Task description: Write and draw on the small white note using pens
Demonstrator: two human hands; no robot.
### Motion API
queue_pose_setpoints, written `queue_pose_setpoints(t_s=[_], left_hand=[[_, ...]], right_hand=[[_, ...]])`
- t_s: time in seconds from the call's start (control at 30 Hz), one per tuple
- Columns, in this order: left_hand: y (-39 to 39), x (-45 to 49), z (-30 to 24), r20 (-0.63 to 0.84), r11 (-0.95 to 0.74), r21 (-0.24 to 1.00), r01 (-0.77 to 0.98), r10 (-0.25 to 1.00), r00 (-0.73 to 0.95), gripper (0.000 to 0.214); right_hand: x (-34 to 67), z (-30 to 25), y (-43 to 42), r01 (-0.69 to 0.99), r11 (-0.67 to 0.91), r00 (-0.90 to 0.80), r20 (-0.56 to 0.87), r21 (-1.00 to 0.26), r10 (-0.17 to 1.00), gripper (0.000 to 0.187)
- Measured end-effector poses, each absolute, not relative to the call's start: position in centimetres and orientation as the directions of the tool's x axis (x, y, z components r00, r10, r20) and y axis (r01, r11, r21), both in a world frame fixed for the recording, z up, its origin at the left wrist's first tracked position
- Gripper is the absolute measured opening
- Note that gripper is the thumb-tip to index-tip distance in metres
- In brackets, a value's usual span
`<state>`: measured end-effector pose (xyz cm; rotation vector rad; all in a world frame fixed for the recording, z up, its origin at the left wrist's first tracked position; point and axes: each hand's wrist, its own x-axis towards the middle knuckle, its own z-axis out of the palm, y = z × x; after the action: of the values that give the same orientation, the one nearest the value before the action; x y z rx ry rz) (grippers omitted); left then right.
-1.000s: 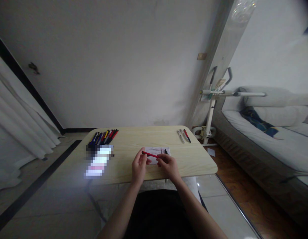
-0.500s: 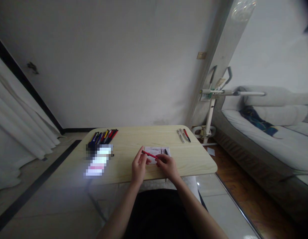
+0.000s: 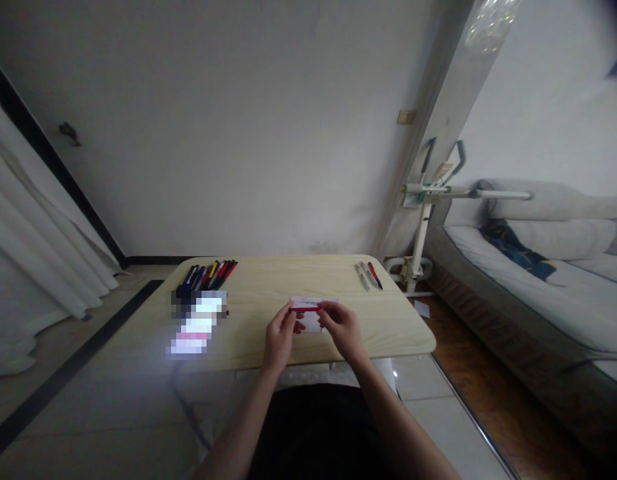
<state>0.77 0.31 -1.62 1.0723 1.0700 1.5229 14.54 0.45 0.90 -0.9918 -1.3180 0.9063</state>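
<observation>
A red pen (image 3: 305, 309) lies level between my two hands, above a small sheet of white paper (image 3: 313, 324) with marks on it. My left hand (image 3: 280, 333) pinches its left end. At the other end, the fingertips of my right hand (image 3: 341, 327) are closed on the pen. Parts of the paper are hidden behind my hands. Whether the pen has a separate cap cannot be made out.
Several pens and markers (image 3: 208, 275) lie in a bunch at the table's far left, behind a blurred-out bright patch (image 3: 198, 325). Two pale pens (image 3: 362, 276) and a red and black pen (image 3: 374, 275) lie at the far right of the wooden table (image 3: 388, 320).
The red pen has turned from slanted to level. My right hand has shifted to its right end and now covers the black object that showed on the paper.
</observation>
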Motion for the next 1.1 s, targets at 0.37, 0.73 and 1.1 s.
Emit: queue_pose_setpoints(t_s=[0.37,0.73,1.1], left_hand=[[0.1,0.9,-1.1,0.117,-0.133,0.964,-0.229,0.99,-0.079,0.042],[-0.2,0.7,-0.8,0.12,-0.144,0.956,-0.257,0.987,-0.107,0.03],[-0.1,0.7,-1.3,0.121,-0.15,0.942,-0.301,0.986,-0.115,0.034]], right_hand=[[14.4,2.2,0.1,0.15,0.411,0.028,0.419,-0.899,0.907,0.018],[15.1,2.1,0.2,0.028,0.344,0.075,0.345,-0.938,0.935,0.019],[15.7,2.4,0.3,0.003,0.339,0.126,0.337,-0.941,0.933,0.019]])
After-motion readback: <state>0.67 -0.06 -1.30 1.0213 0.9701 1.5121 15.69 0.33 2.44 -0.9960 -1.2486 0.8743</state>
